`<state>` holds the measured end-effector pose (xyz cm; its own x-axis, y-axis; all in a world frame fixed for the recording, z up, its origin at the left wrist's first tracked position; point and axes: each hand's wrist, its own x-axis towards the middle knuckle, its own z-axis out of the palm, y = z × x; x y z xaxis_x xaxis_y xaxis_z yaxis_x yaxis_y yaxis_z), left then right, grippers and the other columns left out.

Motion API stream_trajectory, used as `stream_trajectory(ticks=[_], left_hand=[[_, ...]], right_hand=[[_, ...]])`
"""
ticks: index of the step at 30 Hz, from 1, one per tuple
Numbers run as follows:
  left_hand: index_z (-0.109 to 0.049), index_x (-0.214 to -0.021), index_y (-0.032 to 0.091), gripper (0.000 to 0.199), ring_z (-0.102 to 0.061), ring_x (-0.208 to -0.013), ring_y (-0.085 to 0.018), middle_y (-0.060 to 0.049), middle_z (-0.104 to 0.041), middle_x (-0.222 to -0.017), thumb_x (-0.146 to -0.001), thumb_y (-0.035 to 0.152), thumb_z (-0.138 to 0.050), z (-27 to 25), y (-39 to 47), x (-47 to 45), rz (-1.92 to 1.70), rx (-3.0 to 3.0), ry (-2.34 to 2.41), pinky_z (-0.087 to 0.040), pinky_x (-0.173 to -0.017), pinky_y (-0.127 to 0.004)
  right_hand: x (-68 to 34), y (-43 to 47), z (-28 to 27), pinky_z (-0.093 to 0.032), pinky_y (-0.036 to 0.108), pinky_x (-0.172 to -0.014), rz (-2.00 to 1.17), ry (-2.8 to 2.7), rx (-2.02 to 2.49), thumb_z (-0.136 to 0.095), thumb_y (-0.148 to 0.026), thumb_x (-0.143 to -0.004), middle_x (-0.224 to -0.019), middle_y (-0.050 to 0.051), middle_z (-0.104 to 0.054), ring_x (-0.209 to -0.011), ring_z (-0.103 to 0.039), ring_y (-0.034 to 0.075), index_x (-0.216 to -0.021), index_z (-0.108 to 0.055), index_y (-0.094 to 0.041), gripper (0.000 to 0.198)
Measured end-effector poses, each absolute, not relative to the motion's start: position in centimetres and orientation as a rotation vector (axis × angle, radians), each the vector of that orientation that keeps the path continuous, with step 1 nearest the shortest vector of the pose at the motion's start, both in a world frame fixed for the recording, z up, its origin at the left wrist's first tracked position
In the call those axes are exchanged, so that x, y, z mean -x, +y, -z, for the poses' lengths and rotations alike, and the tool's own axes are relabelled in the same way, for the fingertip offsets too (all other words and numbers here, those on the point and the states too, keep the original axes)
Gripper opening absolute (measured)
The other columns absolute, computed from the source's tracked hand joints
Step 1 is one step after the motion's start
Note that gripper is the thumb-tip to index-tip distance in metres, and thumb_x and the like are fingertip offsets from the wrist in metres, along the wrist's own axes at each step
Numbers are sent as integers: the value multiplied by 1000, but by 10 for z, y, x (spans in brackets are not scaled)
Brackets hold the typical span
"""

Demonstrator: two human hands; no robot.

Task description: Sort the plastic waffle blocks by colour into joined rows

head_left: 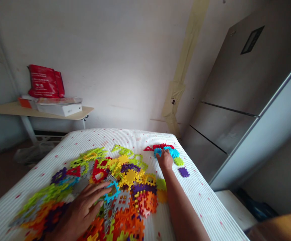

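Note:
A large heap of colourful plastic interlocking tiles (pixel 130 177) spreads over the near and middle part of the table. My left hand (pixel 86 204) lies over the heap with its fingers stretched out, its fingertips beside a light-blue open-frame tile (pixel 113 191). At the far right, my right hand (pixel 165 160) is closed on a blue interlocking tile (pixel 158 152), its fingertips partly hidden. More blue tiles (pixel 173 152) sit just right of that hand, with red tiles (pixel 163 146) behind them. A lime-green tile (pixel 179 161) and a purple tile (pixel 184 172) lie nearer on the right.
A white ribbed cloth with small red marks (pixel 200 201) covers the table. A grey fridge (pixel 225 93) stands to the right. Behind on the left, a side table (pixel 5 108) bears a white box (pixel 60 109) and a red bag (pixel 46 82).

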<state>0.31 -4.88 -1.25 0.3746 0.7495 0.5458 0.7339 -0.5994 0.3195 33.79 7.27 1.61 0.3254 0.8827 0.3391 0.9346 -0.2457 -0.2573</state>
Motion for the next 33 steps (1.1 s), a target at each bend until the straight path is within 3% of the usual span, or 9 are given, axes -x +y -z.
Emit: stream_trajectory(ticks=[11, 17, 23, 28, 31, 33], left_hand=[[-63, -111, 38, 39, -62, -106, -14, 5, -66, -117, -81, 21, -48, 9, -50, -7, -968, -2648, 1306, -48, -91, -23], [-67, -105, 34, 33, -64, -103, -13, 3, -68, -113, -80, 21, -50, 16, -50, -5, -1002, -2640, 1312, -48, -90, -22], [-67, -103, 32, 32, -64, -102, -13, 2, -69, -111, -78, 18, -51, 19, -50, -7, -1008, -2640, 1334, -48, -91, -21], [-67, -100, 30, 34, -66, -95, -13, 1, -71, -103, -75, 14, -52, 12, -51, -10, -1022, -2645, 1326, -49, -87, -20], [-68, -98, 29, 34, -66, -94, -13, 1, -71, -102, -74, 12, -51, 9, -53, -11, -1017, -2626, 1319, -50, -86, -19], [-69, -94, 28, 32, -66, -93, -13, 1, -71, -101, -73, 12, -50, 9, -53, -11, -1018, -2610, 1320, -50, -85, -18]], right_hand=[[-338, 73, -14, -45, 27, -69, 172, -1609, 2197, -51, -28, -85, -105, 14, -60, -85, -61, 19, -96, -61, -14, 21], [-335, 69, -18, -44, 26, -66, 168, -1610, 2189, -50, -29, -85, -106, 14, -59, -83, -61, 19, -99, -61, -12, 25], [-320, 58, -41, -44, 24, -71, 167, -1689, 1934, -50, -24, -85, -107, 11, -60, -86, -61, 17, -102, -63, -14, 24], [-286, 42, -60, -45, 23, -74, -317, -2112, 1470, -63, -18, -76, -93, 3, -68, -81, -62, 15, -100, -67, -18, 25], [-259, 25, -67, -46, 21, -69, -661, -2398, 1216, -71, -22, -70, -96, 0, -68, -78, -62, 13, -101, -68, -23, 32], [-243, 13, -70, -46, 21, -70, -722, -2559, 1112, -75, -26, -66, -100, 0, -67, -82, -62, 14, -103, -68, -25, 38]])
